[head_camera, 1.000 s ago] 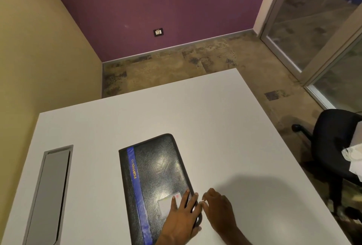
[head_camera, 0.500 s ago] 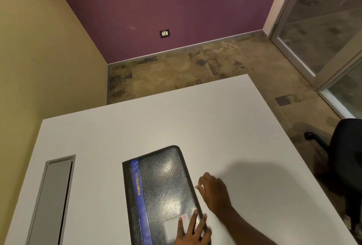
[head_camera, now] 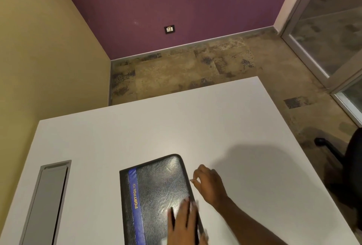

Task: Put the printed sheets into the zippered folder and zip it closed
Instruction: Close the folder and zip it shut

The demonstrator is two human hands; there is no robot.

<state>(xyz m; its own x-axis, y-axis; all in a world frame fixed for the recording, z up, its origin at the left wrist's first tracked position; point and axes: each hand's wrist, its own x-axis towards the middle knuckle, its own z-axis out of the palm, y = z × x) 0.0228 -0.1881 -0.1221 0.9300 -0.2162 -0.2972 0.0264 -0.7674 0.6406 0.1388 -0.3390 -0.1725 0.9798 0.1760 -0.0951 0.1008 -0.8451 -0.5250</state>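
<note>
The right hand's fingers (head_camera: 197,174) are curled and drawn together at the tips, pinching a small pale zipper pull (head_camera: 191,180) just off the right edge of the folder. The right hand (head_camera: 210,183) sits beside that edge, its wrist and bare forearm running back toward the lower right corner of the view. The left hand's fingers (head_camera: 186,208) are stretched out, slightly spread and pressed flat on the folder's cover near its lower right part; motion blur softens their outline. The left hand (head_camera: 184,225) lies palm down on the cover and partly hides a pale label under it.

The zippered folder (head_camera: 156,195) is black with a glossy grained cover and a blue stripe down its left side bearing the word PORTFOLIO in yellow letters. It lies closed and flat on the white surface (head_camera: 176,127), near the front edge, with its bottom end cut off by the frame. No printed sheets can be seen outside it. How far the zipper has been run along the edge cannot be told.

To the left of the folder, well apart, a long grey cable hatch (head_camera: 47,201) is set into the surface. Beyond the surface lies a mottled brown carpet (head_camera: 186,68), a purple wall with a wall socket (head_camera: 169,29), and a yellow wall on the left. A glass door (head_camera: 333,29) stands at the upper right, and a black office chair (head_camera: 350,156) shows at the right edge.
</note>
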